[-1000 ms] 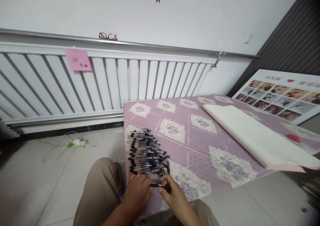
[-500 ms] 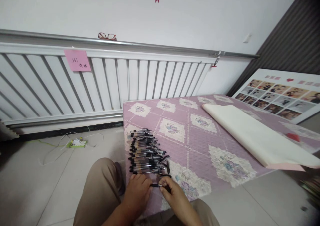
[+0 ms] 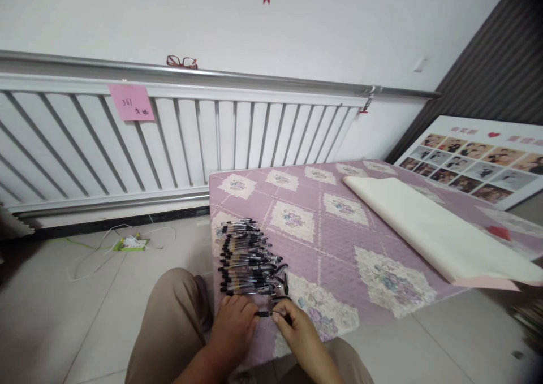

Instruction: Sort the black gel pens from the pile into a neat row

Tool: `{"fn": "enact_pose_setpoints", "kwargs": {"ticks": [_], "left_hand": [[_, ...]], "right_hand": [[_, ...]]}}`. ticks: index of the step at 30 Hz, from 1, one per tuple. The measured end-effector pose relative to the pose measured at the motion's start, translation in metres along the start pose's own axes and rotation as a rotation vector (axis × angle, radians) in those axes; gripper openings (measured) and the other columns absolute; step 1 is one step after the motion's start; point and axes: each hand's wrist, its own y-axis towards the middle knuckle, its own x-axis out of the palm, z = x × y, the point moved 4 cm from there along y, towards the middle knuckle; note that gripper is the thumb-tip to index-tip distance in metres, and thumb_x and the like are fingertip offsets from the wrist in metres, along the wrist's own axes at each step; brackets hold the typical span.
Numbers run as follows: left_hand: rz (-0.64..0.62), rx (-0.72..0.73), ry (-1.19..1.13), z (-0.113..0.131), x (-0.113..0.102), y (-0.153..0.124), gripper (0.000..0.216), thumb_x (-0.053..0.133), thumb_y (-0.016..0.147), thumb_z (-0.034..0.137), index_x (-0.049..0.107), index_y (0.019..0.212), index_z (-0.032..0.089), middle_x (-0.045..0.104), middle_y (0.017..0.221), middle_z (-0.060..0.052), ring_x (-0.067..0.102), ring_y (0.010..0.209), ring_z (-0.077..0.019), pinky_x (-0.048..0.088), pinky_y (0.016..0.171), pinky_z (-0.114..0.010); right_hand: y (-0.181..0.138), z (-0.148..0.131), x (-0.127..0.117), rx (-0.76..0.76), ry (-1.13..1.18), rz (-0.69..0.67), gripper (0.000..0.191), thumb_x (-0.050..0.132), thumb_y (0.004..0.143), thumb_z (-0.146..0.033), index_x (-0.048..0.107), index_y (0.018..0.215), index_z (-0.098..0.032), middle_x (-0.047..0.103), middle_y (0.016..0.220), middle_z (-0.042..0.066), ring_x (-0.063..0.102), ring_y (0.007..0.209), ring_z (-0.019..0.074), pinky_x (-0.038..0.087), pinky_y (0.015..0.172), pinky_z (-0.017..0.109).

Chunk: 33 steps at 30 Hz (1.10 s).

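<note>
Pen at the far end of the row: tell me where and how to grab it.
Pinch the far pen across its mid-barrel from above, likely the easiest hold. It is slim and lies flat, crosswise, with tablecloth along its far side for a fingertip, while other pens crowd its near side.

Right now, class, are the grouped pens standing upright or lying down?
Lying down: the pens stretch sideways across the patterned cloth, none standing on end.

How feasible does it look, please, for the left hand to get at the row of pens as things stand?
Probably yes: the left hand sits close beside the row of pens, with nothing visibly between them, though it seems occupied holding a black pen part.
</note>
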Motion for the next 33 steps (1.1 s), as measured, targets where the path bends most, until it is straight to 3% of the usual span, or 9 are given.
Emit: {"fn": "enact_pose_setpoints", "kwargs": {"ticks": [5, 18, 28, 33], "left_hand": [[0.028, -0.017, -0.007, 0.0, -0.002, 0.0, 0.012, 0.05, 0.086, 0.021, 0.061, 0.088, 0.024, 0.06, 0.085, -0.001, 0.052, 0.084, -0.0194, 0.036, 0.079, -0.034], [-0.005, -0.114, 0.058, -0.002, -0.001, 0.001, 0.01, 0.057, 0.082, 0.02, 0.061, 0.09, 0.025, 0.058, 0.091, -0.001, 0.051, 0.09, -0.0204, 0.035, 0.08, -0.035], [-0.079, -0.03, 0.104, 0.011, 0.002, 0.01, 0.013, 0.058, 0.086, 0.031, 0.059, 0.099, 0.029, 0.059, 0.095, 0.002, 0.05, 0.092, -0.0199, 0.032, 0.084, -0.037], [-0.12, 0.063, 0.093, 0.023, 0.008, 0.018, 0.011, 0.051, 0.091, 0.033, 0.058, 0.094, 0.026, 0.058, 0.092, 0.001, 0.049, 0.089, -0.0199, 0.032, 0.081, -0.037]], "right_hand": [[0.001, 0.005, -0.004, 0.022, 0.07, 0.023, 0.006, 0.05, 0.072, -0.024, 0.055, 0.074, -0.021, 0.054, 0.068, -0.002, 0.053, 0.066, 0.0152, 0.041, 0.063, 0.024], [0.004, 0.023, -0.004, -0.04, -0.059, 0.304, 0.013, 0.048, 0.069, -0.02, 0.058, 0.076, -0.02, 0.064, 0.077, 0.005, 0.06, 0.076, 0.02, 0.047, 0.072, 0.029], [0.003, 0.015, 0.001, -0.064, -0.077, 0.149, 0.012, 0.046, 0.071, -0.018, 0.057, 0.074, -0.021, 0.063, 0.074, 0.003, 0.059, 0.07, 0.0177, 0.045, 0.067, 0.026], [0.001, 0.013, 0.003, -0.072, -0.053, 0.11, 0.015, 0.048, 0.07, -0.015, 0.06, 0.075, -0.021, 0.064, 0.075, 0.002, 0.059, 0.071, 0.0172, 0.044, 0.067, 0.025]]}}
